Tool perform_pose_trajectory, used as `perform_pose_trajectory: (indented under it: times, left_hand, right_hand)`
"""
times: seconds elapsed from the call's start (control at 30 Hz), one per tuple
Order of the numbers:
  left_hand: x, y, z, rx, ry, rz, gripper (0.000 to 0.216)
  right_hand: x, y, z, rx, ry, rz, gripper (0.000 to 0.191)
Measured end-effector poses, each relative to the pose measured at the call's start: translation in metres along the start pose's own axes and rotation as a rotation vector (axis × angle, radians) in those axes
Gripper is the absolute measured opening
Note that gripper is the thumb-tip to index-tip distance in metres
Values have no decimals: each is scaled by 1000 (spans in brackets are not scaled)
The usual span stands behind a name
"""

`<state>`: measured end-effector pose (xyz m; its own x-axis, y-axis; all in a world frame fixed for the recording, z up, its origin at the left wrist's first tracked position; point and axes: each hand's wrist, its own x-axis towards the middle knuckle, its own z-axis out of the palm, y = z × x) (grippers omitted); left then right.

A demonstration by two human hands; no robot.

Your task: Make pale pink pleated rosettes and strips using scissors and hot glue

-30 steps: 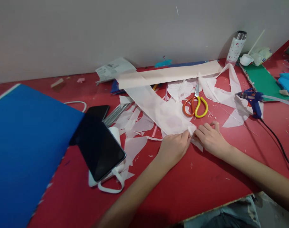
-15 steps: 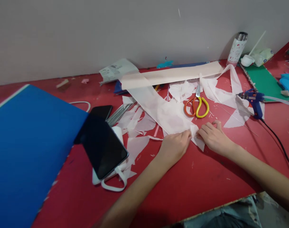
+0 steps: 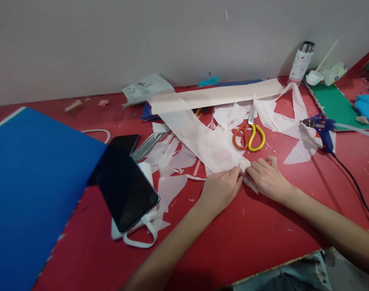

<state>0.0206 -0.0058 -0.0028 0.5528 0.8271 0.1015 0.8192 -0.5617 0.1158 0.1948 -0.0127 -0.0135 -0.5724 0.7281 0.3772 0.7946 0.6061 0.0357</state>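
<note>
My left hand [image 3: 220, 189] and my right hand [image 3: 267, 178] lie close together on the red table [image 3: 263, 234], fingertips meeting at the near end of a long pale pink paper strip [image 3: 202, 139]. Both hands have curled fingers pinching or pressing the strip's end. The fold itself is mostly hidden under the fingers. Orange-and-yellow scissors [image 3: 249, 135] lie just beyond the hands on the paper.
A blue sheet [image 3: 29, 182] covers the left. A black phone [image 3: 125, 190] rests on a white object, with a second phone [image 3: 125, 142] behind. A blue glue gun [image 3: 322, 127] with black cord lies right. A bottle [image 3: 301, 60], green board [image 3: 336, 103] and paper scraps [image 3: 172, 157] sit around.
The hands stay at the strip's end; the small flap of paper between them has been pressed flatter. The view shifted slightly.
</note>
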Motion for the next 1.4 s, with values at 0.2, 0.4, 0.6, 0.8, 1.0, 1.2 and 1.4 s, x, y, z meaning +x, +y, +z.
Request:
perform_pose_trajectory:
  times: [0.2,0.4,0.6,0.8,1.0,1.2,1.4]
  left_hand:
    - [0,0,3,21,52,43,20]
    - [-1,-2,7,86,123,83,25]
    - [1,-1,8,89,92,104,28]
    - [1,4,0,98,-39,15,27]
    - [0,8,-2,82,-96,-46,26]
    - [-2,12,-4,66,-145,-196,25]
    - [-3,13,-3,114,-85,-239,25]
  right_hand:
    - [2,0,0,39,16,14,26]
    - [1,1,1,86,-10,28,26]
    - [-3,3,2,119,-47,50,25]
    - [-6,10,-1,132,-89,70,23]
    - [-5,20,-9,183,-172,61,23]
    - [-4,27,-16,154,-121,116,23]
    - [-2,18,-18,180,-18,91,23]
